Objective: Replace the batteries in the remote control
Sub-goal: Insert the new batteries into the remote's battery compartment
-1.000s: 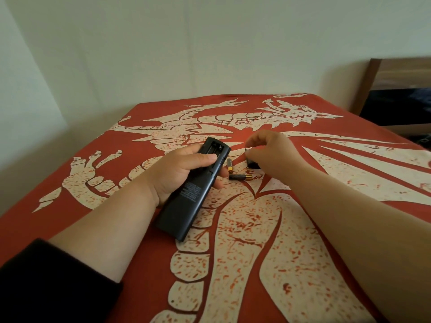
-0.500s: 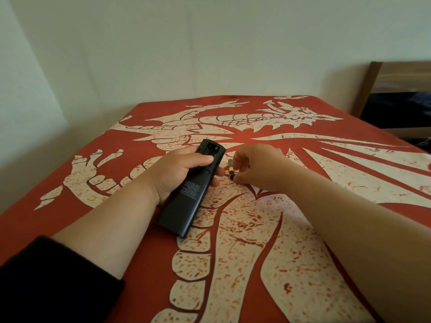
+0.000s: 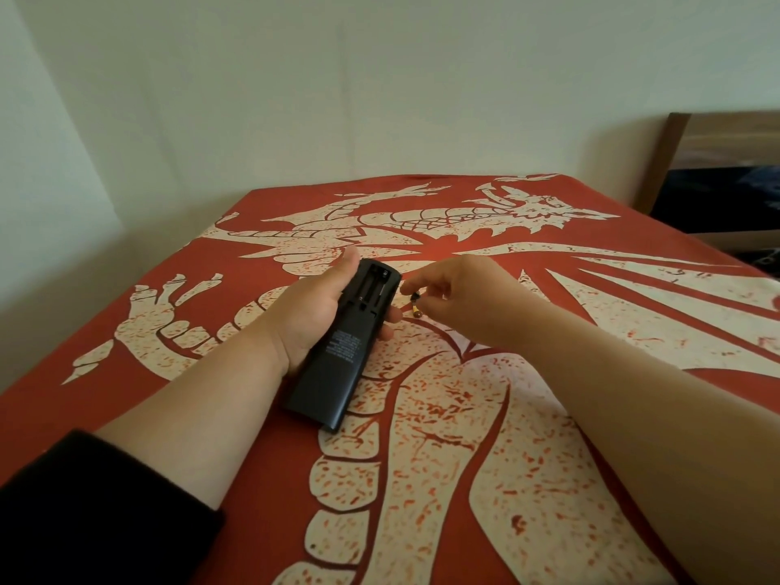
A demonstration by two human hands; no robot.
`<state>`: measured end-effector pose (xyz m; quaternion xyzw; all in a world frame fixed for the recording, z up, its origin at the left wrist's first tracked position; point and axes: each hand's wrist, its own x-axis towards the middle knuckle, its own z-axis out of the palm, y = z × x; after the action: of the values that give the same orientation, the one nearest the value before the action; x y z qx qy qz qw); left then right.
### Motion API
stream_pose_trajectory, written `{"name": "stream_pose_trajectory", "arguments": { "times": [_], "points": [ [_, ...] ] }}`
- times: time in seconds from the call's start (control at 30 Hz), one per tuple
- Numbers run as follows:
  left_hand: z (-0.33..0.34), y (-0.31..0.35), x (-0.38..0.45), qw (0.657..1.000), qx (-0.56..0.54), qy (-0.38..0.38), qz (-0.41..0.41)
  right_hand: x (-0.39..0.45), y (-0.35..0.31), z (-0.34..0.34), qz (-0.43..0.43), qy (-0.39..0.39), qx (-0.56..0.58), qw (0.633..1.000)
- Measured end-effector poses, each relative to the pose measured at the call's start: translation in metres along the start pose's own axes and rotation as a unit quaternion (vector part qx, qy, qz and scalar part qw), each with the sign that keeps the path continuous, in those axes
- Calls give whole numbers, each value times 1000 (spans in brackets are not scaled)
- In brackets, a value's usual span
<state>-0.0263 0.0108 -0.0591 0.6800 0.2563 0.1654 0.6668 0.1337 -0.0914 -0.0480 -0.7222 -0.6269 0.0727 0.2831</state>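
Two hands: left [image 3: 312, 314] cradling remote [image 3: 342, 344], right [image 3: 456, 289] pinching battery [image 3: 415, 306].

A black sleeve [image 3: 97, 513] is pushed up the left forearm, while the right forearm is bare to the frame edge, and both hands wear nothing

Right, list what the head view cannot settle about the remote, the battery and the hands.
- Remote control: button face is turned down; the left hand covers one long edge.
- Open battery compartment: too small and dark to tell whether a cell sits inside.
- Battery: partly covered by the right hand; markings too small to read.
- Back label text: too small to read.
- Battery cover: not seen, possibly under the right hand.
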Motion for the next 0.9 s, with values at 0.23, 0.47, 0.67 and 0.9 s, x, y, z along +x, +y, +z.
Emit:
{"name": "stream_pose_trajectory", "arguments": {
  "times": [0.23,0.47,0.67,0.9],
  "points": [
    [1,0,1,1000,-13,14,-5,2,3,0,-5,101,65,993],
    [2,0,2,1000,-19,8,-4,3,0,2,2,180,156,971],
    [2,-1,3,1000,-18,0,-11,0,-6,3,25,188,224,956],
    [1,-1,3,1000,17,-15,2,-1,-12,5,61,150,246,956]
  ]
}}
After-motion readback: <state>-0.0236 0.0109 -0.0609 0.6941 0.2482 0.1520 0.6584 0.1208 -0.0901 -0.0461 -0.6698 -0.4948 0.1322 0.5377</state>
